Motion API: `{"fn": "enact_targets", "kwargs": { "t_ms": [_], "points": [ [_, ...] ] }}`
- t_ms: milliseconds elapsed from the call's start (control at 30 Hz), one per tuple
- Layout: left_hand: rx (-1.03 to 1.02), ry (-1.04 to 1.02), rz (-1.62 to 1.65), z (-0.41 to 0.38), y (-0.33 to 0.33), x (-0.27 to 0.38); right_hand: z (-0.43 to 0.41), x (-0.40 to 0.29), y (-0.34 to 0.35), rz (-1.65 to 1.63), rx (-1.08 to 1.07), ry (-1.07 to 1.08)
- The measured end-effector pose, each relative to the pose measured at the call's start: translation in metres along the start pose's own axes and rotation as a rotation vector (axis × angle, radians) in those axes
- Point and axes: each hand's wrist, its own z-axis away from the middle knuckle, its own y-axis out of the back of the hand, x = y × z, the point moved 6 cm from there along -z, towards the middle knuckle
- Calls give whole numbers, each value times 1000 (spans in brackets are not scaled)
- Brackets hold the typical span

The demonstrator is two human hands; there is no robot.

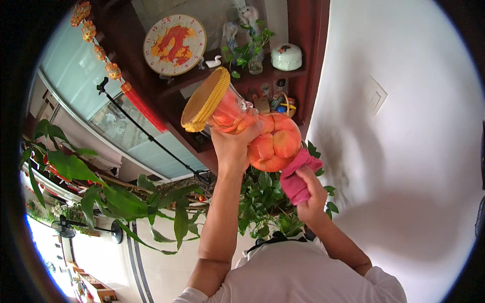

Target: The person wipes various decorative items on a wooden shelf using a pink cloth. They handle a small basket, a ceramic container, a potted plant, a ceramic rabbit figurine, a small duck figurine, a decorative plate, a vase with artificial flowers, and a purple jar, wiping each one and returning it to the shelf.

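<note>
My left hand [237, 146] grips a clear glass jar [246, 110] around its middle. Orange-pink, peach-like round pieces [273, 142] fill the jar and show through the glass. The jar is tilted, with a braided yellow cord band [222, 85] around its brown-faced end at upper left. Its rounded other end points toward lower right. In my right hand [312, 197] is a bunched pink cloth [297, 180], which lies against or right beside that rounded end; I cannot tell whether it presses on the glass.
Ahead stands a dark red wooden cabinet [318, 45] holding a dragon-patterned clock plate [175, 45], a white duck figurine [214, 61], and a pale lidded pot [287, 57]. Leafy plants [125, 199] grow below and left. A black pole [132, 123] leans there. At right is a white wall [409, 159].
</note>
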Motion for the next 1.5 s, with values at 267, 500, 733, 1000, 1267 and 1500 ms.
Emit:
{"fn": "enact_targets", "kwargs": {
  "t_ms": [267,500,733,1000,1267,1500],
  "points": [
    [-249,-14,-428,51,56,27,-29,20,-3,-448,40,-455],
    [-463,74,-569,123,86,19,-49,39,-19,-835,-227,-933],
    [-511,205,-503,117,39,18,-115,-56,30,-527,-251,-156],
    [-485,103,-437,126,76,5,-121,-132,-7,-342,-857,414],
    [-458,146,-551,113,92,31,-156,21,-4,-1036,-275,-1101],
    [-278,310,-541,121,123,40,-320,-17,34,-1107,325,-257]
  ]
}}
